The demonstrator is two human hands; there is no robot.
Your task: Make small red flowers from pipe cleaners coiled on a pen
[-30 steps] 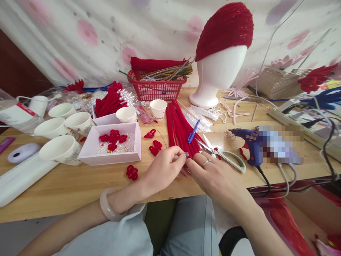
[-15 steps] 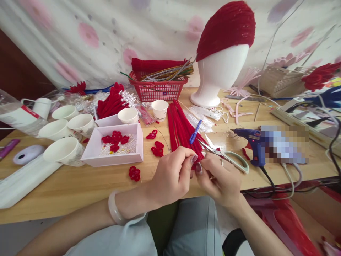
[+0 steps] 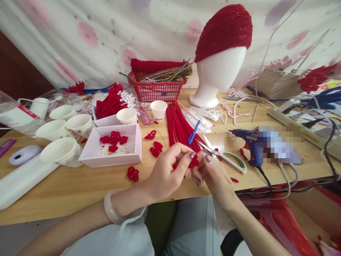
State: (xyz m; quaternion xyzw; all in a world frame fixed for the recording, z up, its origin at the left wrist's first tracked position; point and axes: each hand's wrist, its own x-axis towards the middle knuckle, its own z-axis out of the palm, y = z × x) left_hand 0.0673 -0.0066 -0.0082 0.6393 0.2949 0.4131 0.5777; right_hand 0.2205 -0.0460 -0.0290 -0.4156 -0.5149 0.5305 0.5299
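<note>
Above the table's front edge, my left hand (image 3: 167,172) pinches a small red fuzzy pipe-cleaner flower (image 3: 194,161) between thumb and fingers. My right hand (image 3: 214,177) is closed at the flower's right side, its fingertips gripping that edge; the exact hold is partly hidden. Behind my hands lies a bundle of red pipe cleaners (image 3: 178,122) with a blue pen (image 3: 194,132) on it. Scissors (image 3: 226,156) with pale handles rest just beyond my right hand. Finished-looking red looped flowers (image 3: 133,174) lie left of my left hand.
A white box (image 3: 110,160) holds red flowers and pearl beads. Paper cups (image 3: 61,151) cluster at left. A red basket (image 3: 157,90) and a white mannequin head (image 3: 217,76) with a red cap stand behind. At right is a blue glue gun (image 3: 250,140) with cords.
My fingers have parted slightly and turned, so the red flower now shows between them. A short red scrap on the table right of my right hand has come into view.
</note>
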